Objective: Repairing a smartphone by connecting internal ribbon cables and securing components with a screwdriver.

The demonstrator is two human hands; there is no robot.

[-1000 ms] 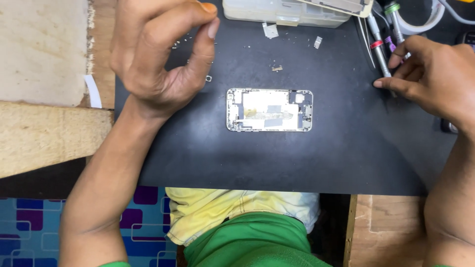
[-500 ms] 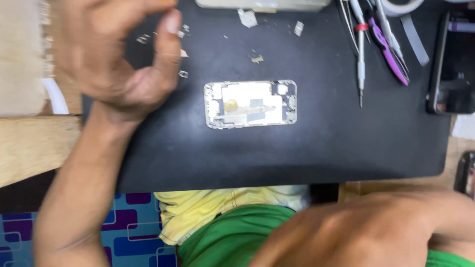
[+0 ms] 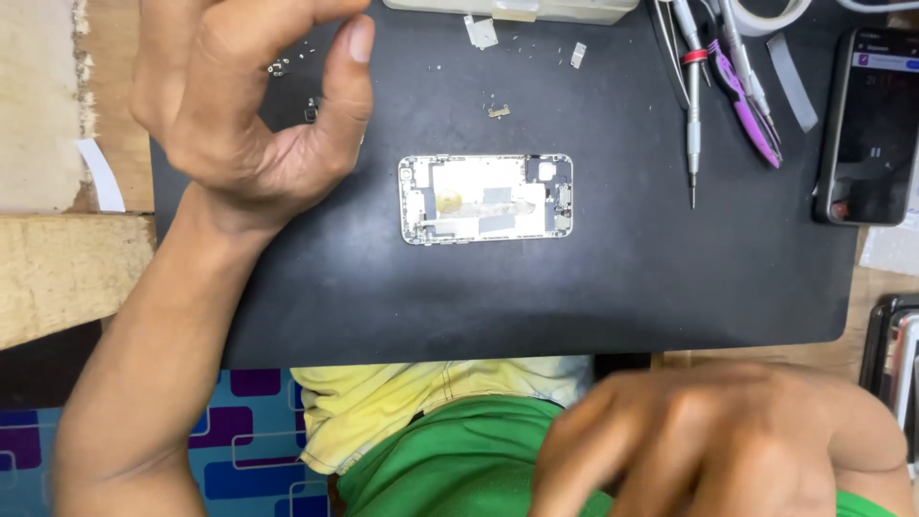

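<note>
Silver stripped phone chassis (image 3: 485, 198) lies mid-mat, screen off, insides exposed; loose screws and brackets (image 3: 498, 111) scattered above. Left hand (image 3: 251, 115) hovers curled, fingers holding nothing visible. Right hand (image 3: 713, 445) blurred low, grip unclear. Reassembly not evident.

We take the opened phone chassis with bare metal innards (image 3: 485, 198) as our landmark; it lies on the black rubber work mat (image 3: 613, 297). Left of it hovers our left hand (image 3: 254, 115). Right of it lie the slim steel screwdriver (image 3: 693, 115), then the dark-screened phone (image 3: 869, 129). Nearer us, below the mat's edge, is our right hand (image 3: 708, 445).
</note>
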